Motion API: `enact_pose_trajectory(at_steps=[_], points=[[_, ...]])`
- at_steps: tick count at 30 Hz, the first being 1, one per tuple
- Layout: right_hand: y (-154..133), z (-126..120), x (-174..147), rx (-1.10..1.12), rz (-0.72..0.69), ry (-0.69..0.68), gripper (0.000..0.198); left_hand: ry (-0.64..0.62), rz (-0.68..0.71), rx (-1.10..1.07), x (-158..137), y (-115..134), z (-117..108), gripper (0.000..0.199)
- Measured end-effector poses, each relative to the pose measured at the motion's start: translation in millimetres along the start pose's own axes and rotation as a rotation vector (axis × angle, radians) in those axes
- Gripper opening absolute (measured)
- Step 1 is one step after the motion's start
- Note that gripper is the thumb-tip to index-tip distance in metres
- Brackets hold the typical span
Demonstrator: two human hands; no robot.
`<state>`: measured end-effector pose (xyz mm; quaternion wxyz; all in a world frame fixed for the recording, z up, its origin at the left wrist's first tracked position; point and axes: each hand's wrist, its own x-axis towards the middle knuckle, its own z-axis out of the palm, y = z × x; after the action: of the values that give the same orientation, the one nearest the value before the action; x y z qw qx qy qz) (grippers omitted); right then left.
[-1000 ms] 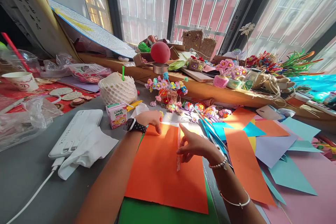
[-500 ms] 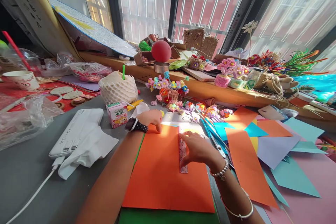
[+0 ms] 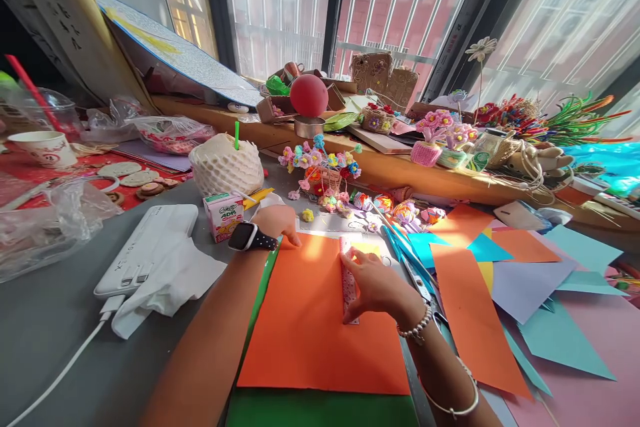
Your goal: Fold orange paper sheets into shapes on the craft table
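Observation:
A large orange sheet of paper (image 3: 305,340) lies on a green board or sheet (image 3: 320,408), whose edge shows along the left and near sides. At its far left corner my left hand (image 3: 278,221) is closed, the fingers bent down onto the paper; their tips are partly hidden. My right hand (image 3: 376,283) holds a narrow pink patterned ruler (image 3: 349,287) against the sheet, thumb near its close end and fingertips near the far end. The ruler lies lengthwise, pointing away from me. Just right of the sheet are scissors (image 3: 417,280) with blue beside them.
Left stand a white power bank (image 3: 155,240) with tissue (image 3: 170,287), a small drink carton (image 3: 223,217) and a netted coconut (image 3: 225,167). Crafted flowers (image 3: 323,173) sit beyond the paper. Cut coloured papers (image 3: 475,320) overlap on the right. A red ball (image 3: 309,96) rests on the sill.
The orange sheet has shifted slightly right and away on the green, baring more green at the left. My left hand has moved slightly left and its wrist has turned. My right hand stays on the ruler.

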<state>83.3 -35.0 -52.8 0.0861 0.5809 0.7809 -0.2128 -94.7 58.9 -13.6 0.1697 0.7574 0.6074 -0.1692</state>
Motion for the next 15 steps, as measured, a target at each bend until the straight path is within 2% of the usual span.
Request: enact_pose_trajectory(at_steps=[2, 8, 10, 15], points=[[-0.6, -1.4, -2.4, -0.012, -0.026, 0.004, 0.104, -0.001, -0.061, -0.027, -4.5, 2.2, -0.5, 0.028], [-2.4, -8.7, -16.5, -0.004, -0.245, -0.070, 0.087, -0.022, -0.060, -0.068, -4.6, 5.1, -0.9, 0.029], [-1.1, -8.3, -16.8, -0.019, -0.259, -0.067, 0.095, -0.034, -0.054, -0.076, -0.7, 2.8, -0.9, 0.026], [6.5, 0.9, -4.0, -0.015, -0.172, -0.075, 0.116, -0.054, -0.082, -0.178, 8.1, -1.3, 2.1, 0.021]])
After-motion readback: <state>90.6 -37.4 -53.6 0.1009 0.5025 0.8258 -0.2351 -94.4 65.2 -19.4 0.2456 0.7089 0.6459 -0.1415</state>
